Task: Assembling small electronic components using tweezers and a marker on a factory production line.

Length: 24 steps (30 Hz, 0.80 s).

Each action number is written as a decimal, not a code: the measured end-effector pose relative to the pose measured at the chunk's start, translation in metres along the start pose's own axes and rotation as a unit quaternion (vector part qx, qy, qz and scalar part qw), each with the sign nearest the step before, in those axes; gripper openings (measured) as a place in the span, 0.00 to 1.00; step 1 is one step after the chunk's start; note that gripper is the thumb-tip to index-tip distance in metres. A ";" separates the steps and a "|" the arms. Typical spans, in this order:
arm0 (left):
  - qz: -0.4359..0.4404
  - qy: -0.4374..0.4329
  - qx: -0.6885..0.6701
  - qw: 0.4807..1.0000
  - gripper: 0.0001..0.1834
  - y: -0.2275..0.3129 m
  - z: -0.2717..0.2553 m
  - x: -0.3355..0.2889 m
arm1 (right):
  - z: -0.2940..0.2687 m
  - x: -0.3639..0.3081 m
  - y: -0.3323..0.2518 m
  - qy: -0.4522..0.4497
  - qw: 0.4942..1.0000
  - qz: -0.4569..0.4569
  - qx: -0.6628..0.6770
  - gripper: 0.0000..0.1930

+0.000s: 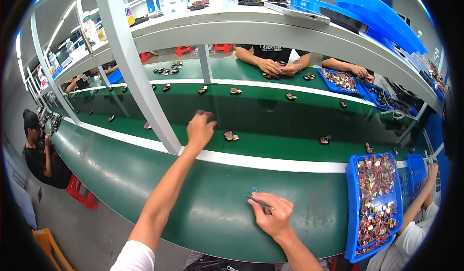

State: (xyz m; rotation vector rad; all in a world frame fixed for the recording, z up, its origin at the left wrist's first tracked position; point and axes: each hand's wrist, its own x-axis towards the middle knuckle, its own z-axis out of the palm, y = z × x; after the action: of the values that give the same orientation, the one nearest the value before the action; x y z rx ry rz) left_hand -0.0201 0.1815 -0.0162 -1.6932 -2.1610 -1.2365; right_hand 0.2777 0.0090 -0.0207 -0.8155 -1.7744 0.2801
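Observation:
My left hand [200,130] reaches over the green conveyor belt [275,147], its fingers smeared by motion, so I cannot tell whether they hold anything. To the right of it on the belt lies a small black part with red and pale pieces [231,136]. Above the green worktop [212,198], my right hand [273,213] is closed on thin dark tweezers [258,201]. The tweezers' tips point to the left, with nothing visible between them.
At the right edge stands a blue tray [351,208] full of small red and yellow parts. A white post [140,68] rises beside my left arm under a raised shelf [241,24]. Across the belt, a person's hands [280,68] handle a part; other people sit left and right.

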 end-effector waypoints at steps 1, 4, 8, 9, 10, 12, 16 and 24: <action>0.085 -0.057 -0.063 0.993 0.11 0.003 0.002 0.003 | 0.000 0.000 0.000 0.001 1.000 -0.009 0.002 0.08; 0.044 -0.237 -0.070 0.968 0.10 0.017 0.010 0.009 | 0.001 0.001 0.000 0.001 1.000 -0.022 0.003 0.08; 0.037 -0.228 -0.058 0.971 0.10 0.011 0.020 0.012 | 0.000 0.002 0.000 0.005 1.000 -0.018 0.000 0.08; 0.023 -0.230 -0.044 0.972 0.10 0.009 0.021 0.013 | 0.000 0.002 -0.001 0.006 1.000 -0.020 0.000 0.08; 0.009 -0.236 -0.030 0.971 0.10 0.009 0.021 0.011 | 0.001 0.001 -0.001 0.005 1.000 -0.017 0.002 0.08; -0.003 -0.252 -0.047 0.967 0.09 0.007 0.020 0.008 | 0.001 -0.001 -0.001 0.004 1.000 -0.011 0.005 0.08; -0.053 -0.268 -0.140 0.952 0.07 -0.003 0.008 -0.004 | 0.000 0.000 -0.007 -0.006 1.000 -0.025 0.007 0.08; -0.132 -0.315 -0.333 0.879 0.08 0.063 -0.072 -0.095 | -0.007 -0.002 -0.004 -0.011 0.963 0.209 0.170 0.07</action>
State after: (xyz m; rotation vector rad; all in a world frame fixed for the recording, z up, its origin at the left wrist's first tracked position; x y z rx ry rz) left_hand 0.0416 0.0648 0.0109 -2.4005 -2.5640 -1.8815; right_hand 0.2824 0.0034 -0.0169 -0.9279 -1.5013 0.8507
